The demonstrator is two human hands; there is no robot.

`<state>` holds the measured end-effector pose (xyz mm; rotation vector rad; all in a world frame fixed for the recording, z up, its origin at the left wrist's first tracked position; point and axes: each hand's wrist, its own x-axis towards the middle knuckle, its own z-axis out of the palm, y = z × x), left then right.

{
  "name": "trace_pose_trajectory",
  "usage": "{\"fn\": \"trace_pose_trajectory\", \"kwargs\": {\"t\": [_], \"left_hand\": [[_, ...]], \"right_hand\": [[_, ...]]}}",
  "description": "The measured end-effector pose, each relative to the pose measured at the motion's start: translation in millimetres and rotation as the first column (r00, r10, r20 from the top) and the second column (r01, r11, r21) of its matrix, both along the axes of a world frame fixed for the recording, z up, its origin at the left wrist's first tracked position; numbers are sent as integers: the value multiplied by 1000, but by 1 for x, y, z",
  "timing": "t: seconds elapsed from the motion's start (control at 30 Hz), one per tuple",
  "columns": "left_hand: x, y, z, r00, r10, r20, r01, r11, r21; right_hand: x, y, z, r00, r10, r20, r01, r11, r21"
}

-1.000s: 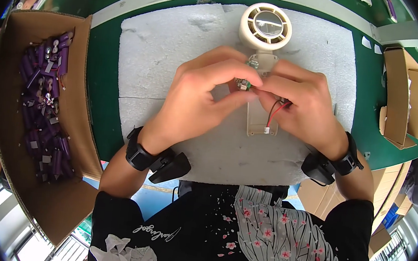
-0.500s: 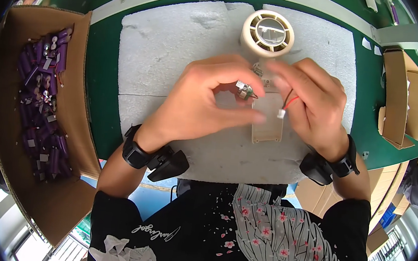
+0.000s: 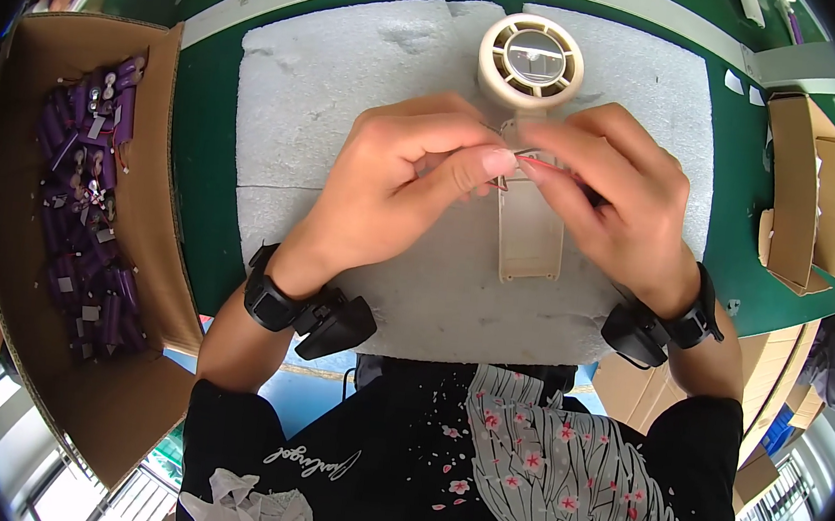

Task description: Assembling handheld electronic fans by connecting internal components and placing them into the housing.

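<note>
My left hand (image 3: pixel 395 178) and my right hand (image 3: pixel 625 195) meet over the foam pad, both with fingers closed in a pinch. Thin red and black wires (image 3: pixel 540 162) run between the fingertips, and my right hand grips them. The small circuit board and the white plug are now covered by my fingers; the board was last seen in my left hand. Just below the hands lies a cream fan's open handle shell (image 3: pixel 533 233). Its round, slotted head (image 3: pixel 534 63) points away from me, beyond my fingers.
White foam sheets (image 3: pixel 346 68) cover the green table (image 3: pixel 210 140). On the left stands a cardboard box (image 3: pixel 151 265) of purple wired battery cells (image 3: pixel 93 189). A smaller open carton (image 3: pixel 796 196) is at the right. Behind the left box, part of another person shows.
My hands have come together, and my left thumb has closed over the board. The white plug that dangled from my right hand has gone out of sight between the fingers.
</note>
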<state>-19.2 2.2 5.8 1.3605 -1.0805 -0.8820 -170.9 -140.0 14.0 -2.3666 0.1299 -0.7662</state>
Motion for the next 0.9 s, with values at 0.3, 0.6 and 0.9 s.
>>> {"fn": "trace_pose_trajectory", "kwargs": {"t": [0.3, 0.6, 0.9], "left_hand": [[1, 1, 1, 992, -56, -110, 56, 998, -1], [15, 4, 3, 962, -182, -206, 208, 971, 114], [13, 4, 5, 958, -203, -201, 220, 973, 65]], "right_hand": [[-3, -2, 0, 996, 92, -18, -88, 985, 151], [-5, -2, -2, 987, 145, -65, -120, 949, 292], [-8, -1, -1, 981, 163, -107, -115, 926, 359]]}}
